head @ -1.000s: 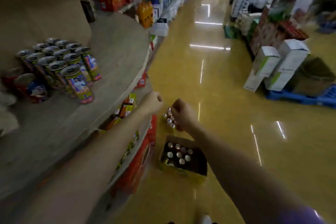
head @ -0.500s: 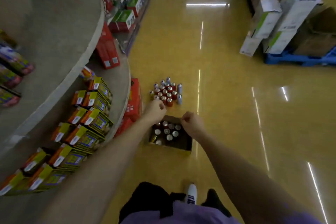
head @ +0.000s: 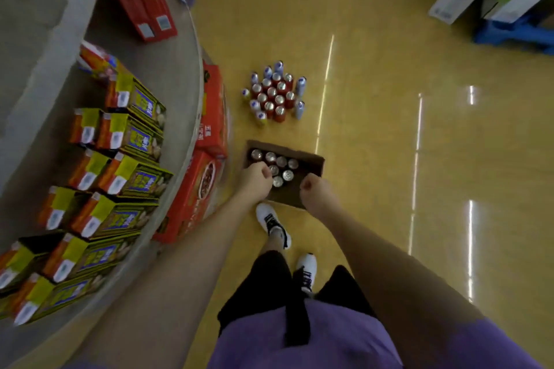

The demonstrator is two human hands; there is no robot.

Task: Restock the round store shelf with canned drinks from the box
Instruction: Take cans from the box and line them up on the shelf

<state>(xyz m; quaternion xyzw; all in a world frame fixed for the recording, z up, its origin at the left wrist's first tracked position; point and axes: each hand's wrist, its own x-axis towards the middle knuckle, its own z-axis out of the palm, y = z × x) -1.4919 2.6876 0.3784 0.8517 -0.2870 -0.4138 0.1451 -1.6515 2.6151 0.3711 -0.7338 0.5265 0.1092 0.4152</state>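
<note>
An open cardboard box (head: 311, 160) sits on the yellow floor in front of my feet, with several silver-topped cans (head: 281, 168) standing in its left half. My left hand (head: 254, 178) hangs over the box's left side, fingers curled, holding nothing I can see. My right hand (head: 314, 192) hovers over the box's near right corner, also curled and empty. The round shelf (head: 177, 117) curves along the left; its upper tier is at the far left edge.
A cluster of red and white cans (head: 274, 93) stands on the floor beyond the box. Red cartons (head: 207, 141) lean against the shelf base. Yellow-green boxes (head: 126, 141) fill the lower tier. White cartons on a blue pallet (head: 515, 30) sit far right.
My view has tilted down from the shelf top to the floor. Both hands have dropped toward the box and now hang just over it.
</note>
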